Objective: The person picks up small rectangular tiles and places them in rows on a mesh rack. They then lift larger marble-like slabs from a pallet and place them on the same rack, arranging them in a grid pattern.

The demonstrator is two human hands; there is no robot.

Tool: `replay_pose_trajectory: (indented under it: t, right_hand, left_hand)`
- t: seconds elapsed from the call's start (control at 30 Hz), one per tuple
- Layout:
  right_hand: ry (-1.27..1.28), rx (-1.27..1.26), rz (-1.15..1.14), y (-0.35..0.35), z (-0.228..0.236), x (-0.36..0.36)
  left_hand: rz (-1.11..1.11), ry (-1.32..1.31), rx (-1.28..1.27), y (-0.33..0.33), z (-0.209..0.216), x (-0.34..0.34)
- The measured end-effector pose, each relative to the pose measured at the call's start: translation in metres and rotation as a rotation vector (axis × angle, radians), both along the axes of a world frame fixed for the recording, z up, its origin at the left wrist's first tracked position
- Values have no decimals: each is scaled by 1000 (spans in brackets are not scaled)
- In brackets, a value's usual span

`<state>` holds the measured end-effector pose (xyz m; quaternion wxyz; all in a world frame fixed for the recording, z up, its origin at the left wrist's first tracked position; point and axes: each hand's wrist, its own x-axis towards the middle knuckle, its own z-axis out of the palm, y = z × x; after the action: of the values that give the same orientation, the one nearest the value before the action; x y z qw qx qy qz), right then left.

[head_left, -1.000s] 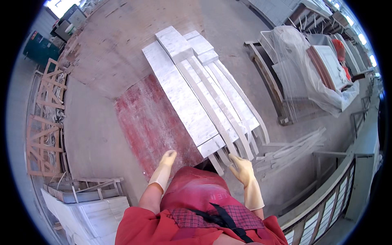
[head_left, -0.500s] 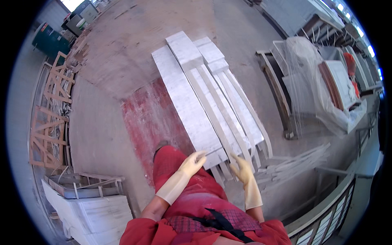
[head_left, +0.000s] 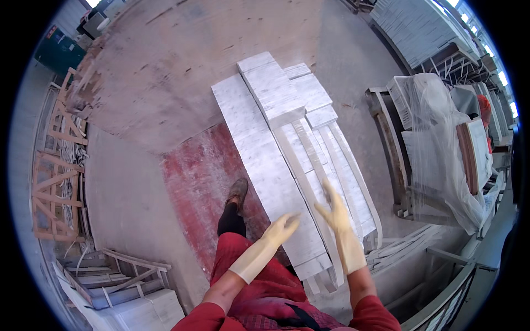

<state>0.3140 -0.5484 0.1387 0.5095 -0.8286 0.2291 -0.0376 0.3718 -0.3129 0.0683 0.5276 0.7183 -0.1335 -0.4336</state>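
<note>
I have the slab [head_left: 268, 165] in the middle of my view, long, white and grey-veined, lying at a slant with its near end close to the body. Along its right side I see pale strips [head_left: 309, 144] running lengthwise over more white stone, a few of their ends sticking out past the near edge. At the far end, a thick block [head_left: 270, 91] sits on top, and just right of it a shorter block [head_left: 309, 91] rests above the strips. My left grip [head_left: 280, 229], in a cream glove, is over the near part of the slab, open, fingers loosely bent and nothing in it. My right grip [head_left: 335, 212], gloved the same way, is over the strips with thumb and fingers spread, also holding nothing; I cannot tell whether its fingertips touch the stone. Left of the slab, a shoe [head_left: 237, 192] stands on a dusty red patch [head_left: 193, 176] of the floor. Near the slab's right corner, loose strips [head_left: 406, 245] lie in a heap, and beyond them clear plastic [head_left: 436, 149] drapes over a load on a pallet. A metal rail [head_left: 441, 303] fills my lower right. Over on my left I have wooden frames [head_left: 58, 187], a white stack [head_left: 146, 314] nearer the body, and a green bin [head_left: 59, 52] far off.
</note>
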Motion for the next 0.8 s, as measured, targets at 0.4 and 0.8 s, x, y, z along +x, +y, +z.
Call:
replay_pose_trajectory:
  t: [0.4,0.8]
  right_hand:
    - [-63,-332,82,-106,-91,342]
    - [-85,-51,73,-106,-96,380]
  left_hand:
    - [126,168,-191,-17,-54,168]
    - [147,119,-196,-30,-39,204]
